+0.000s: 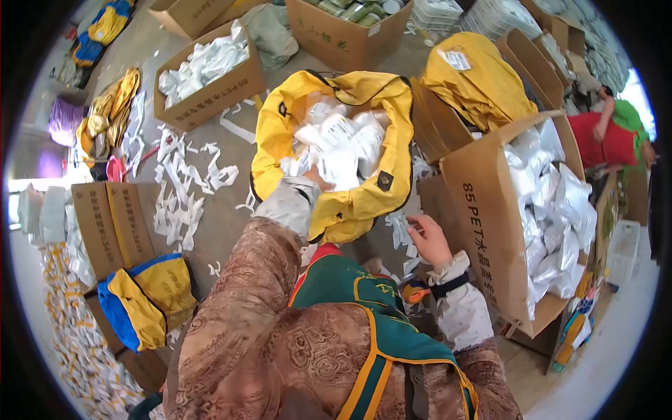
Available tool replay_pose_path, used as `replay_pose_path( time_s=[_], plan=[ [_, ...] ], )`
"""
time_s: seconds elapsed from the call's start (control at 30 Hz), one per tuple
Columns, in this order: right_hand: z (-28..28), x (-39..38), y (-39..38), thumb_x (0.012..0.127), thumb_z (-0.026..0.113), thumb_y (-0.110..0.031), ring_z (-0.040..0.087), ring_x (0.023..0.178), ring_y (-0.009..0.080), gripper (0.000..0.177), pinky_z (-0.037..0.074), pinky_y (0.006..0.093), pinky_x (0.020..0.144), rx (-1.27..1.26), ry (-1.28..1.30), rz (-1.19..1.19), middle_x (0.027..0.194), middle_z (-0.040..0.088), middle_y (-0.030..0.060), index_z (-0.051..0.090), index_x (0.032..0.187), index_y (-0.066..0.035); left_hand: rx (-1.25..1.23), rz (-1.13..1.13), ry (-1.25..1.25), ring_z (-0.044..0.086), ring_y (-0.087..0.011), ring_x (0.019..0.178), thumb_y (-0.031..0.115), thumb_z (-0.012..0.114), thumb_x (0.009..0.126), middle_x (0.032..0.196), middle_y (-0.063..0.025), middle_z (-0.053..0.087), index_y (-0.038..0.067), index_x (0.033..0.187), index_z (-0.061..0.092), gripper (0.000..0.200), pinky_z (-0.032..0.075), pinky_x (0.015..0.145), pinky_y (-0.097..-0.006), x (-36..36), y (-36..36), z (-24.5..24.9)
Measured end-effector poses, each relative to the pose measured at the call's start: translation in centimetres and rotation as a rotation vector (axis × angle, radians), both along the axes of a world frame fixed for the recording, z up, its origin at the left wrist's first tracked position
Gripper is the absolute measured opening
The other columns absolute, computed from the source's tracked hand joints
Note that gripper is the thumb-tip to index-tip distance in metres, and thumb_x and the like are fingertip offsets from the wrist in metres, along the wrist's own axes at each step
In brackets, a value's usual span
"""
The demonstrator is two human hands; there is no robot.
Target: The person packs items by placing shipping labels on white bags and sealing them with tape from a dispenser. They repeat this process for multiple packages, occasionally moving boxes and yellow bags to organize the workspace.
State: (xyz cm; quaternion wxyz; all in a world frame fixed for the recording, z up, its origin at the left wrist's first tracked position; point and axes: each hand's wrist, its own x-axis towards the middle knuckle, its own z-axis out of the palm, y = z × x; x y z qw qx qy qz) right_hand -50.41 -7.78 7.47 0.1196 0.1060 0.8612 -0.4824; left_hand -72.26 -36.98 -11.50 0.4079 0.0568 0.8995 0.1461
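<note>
A yellow bag [269,140] with a dark-edged opening stands wide open in front of me, holding several white plastic packages [339,133], some with printed labels. My left hand [320,179] reaches over the bag's near rim and touches the packages; its fingers are mostly hidden among them. To the right of the bag, my right hand [429,240] hovers with its fingers loosely bent and apart, nothing in it. Below that hand is a small orange object [416,294], partly covered, whose kind I cannot make out.
A large cardboard box [472,217] full of silvery-white packages stands close on my right. Another box [210,101] of white packages is at upper left. White strips [178,189] litter the floor. A blue-and-yellow bag [150,301] lies left. A person in red and green [609,136] is at far right.
</note>
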Motion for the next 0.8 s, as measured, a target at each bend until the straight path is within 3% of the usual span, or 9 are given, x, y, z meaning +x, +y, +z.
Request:
replay_pose_path(
  time_s=[0.03, 0.13, 0.23, 0.3, 0.4, 0.5, 0.53, 0.7, 0.8],
  plan=[
    [-0.4, -1.6, 0.1, 0.088, 0.063, -0.011, 0.064, 0.086, 0.0229, 0.027, 0.051, 0.0325, 0.072, 0.004, 0.001, 0.051, 0.103, 0.064, 0.0142, 0.061, 0.113, -0.001, -0.229, -0.276, -0.088, 0.053, -0.0373, 0.122, 0.061, 0.072, 0.069, 0.131, -0.0220, 0.055, 0.005, 0.141, 0.041, 0.097, 0.044, 0.100, -0.0419, -0.2, 0.7, 0.8],
    [-4.7, -6.0, 2.6, 0.089, 0.064, -0.011, 0.061, 0.089, 0.0180, 0.026, 0.050, 0.0295, 0.077, -0.065, 0.032, 0.019, 0.104, 0.063, 0.0099, 0.060, 0.111, 0.001, -0.059, -0.126, -0.073, 0.055, -0.0351, 0.117, 0.050, 0.076, 0.068, 0.123, -0.0183, 0.061, 0.004, 0.121, 0.063, 0.071, 0.044, 0.097, -0.0399, 0.4, 1.0, 4.7],
    [-8.6, -11.1, 5.3, 0.090, 0.065, -0.017, 0.059, 0.097, 0.0158, 0.039, 0.048, 0.0290, 0.083, -0.148, -0.016, -0.068, 0.114, 0.061, 0.0114, 0.054, 0.121, 0.003, 0.067, 0.010, 0.408, 0.052, -0.0395, 0.115, 0.043, 0.070, 0.074, 0.120, -0.0191, 0.059, 0.009, 0.123, 0.060, 0.060, 0.042, 0.099, -0.0459, 1.6, -2.6, 5.8],
    [-10.9, -15.1, 5.8, 0.089, 0.067, -0.021, 0.058, 0.101, 0.0173, 0.050, 0.047, 0.0294, 0.085, -0.193, -0.016, -0.153, 0.117, 0.059, 0.0140, 0.049, 0.128, 0.004, 0.025, 0.044, 0.998, 0.053, -0.0412, 0.110, 0.034, 0.072, 0.073, 0.120, -0.0205, 0.055, 0.008, 0.121, 0.060, 0.056, 0.043, 0.099, -0.0459, 2.6, -5.3, 9.2],
    [-12.8, -21.1, 5.1, 0.083, 0.071, -0.036, 0.059, 0.109, 0.0290, 0.071, 0.046, 0.0343, 0.091, -0.246, -0.050, -0.232, 0.119, 0.059, 0.0244, 0.044, 0.130, 0.011, 0.054, 0.500, 0.833, 0.056, -0.0367, 0.108, 0.030, 0.075, 0.075, 0.110, -0.0248, 0.060, 0.001, 0.114, 0.062, 0.050, 0.045, 0.096, -0.0430, 1.6, -9.0, 8.0],
    [-11.1, -24.0, 2.1, 0.082, 0.069, -0.041, 0.057, 0.114, 0.0354, 0.081, 0.044, 0.0379, 0.095, -0.009, -0.108, -0.246, 0.124, 0.055, 0.0297, 0.038, 0.133, 0.015, -0.006, 0.583, 0.651, 0.060, -0.0369, 0.103, 0.032, 0.074, 0.077, 0.108, -0.0243, 0.062, -0.005, 0.116, 0.059, 0.056, 0.048, 0.090, -0.0430, -0.7, -11.1, 5.7],
    [-12.5, -25.1, 1.7, 0.083, 0.067, -0.043, 0.057, 0.112, 0.0372, 0.079, 0.045, 0.0393, 0.094, 0.048, -0.111, -0.248, 0.122, 0.056, 0.0297, 0.041, 0.130, 0.014, 0.188, 0.683, 0.540, 0.063, -0.0376, 0.097, 0.034, 0.073, 0.079, 0.105, -0.0251, 0.065, -0.010, 0.115, 0.056, 0.059, 0.050, 0.084, -0.0425, -2.9, -15.2, -1.0],
    [-21.9, -28.5, 0.5, 0.088, 0.057, -0.034, 0.057, 0.102, 0.0473, 0.050, 0.046, 0.0476, 0.085, 0.165, -0.068, -0.322, 0.107, 0.059, 0.0335, 0.056, 0.108, 0.011, 0.086, 0.858, 0.657, 0.060, -0.0424, 0.104, 0.033, 0.064, 0.086, 0.107, -0.0304, 0.062, -0.010, 0.114, 0.053, 0.053, 0.047, 0.086, -0.0438, -2.8, -10.5, 2.4],
    [-18.1, -27.3, -0.2, 0.092, 0.052, -0.027, 0.057, 0.094, 0.0498, 0.034, 0.046, 0.0498, 0.079, 0.226, 0.055, -0.383, 0.097, 0.062, 0.0307, 0.058, 0.096, 0.007, 0.170, 0.887, 0.685, 0.059, -0.0435, 0.104, 0.027, 0.056, 0.093, 0.108, -0.0305, 0.061, -0.008, 0.112, 0.053, 0.040, 0.046, 0.087, -0.0449, -2.1, -9.8, 1.6]
  ],
)
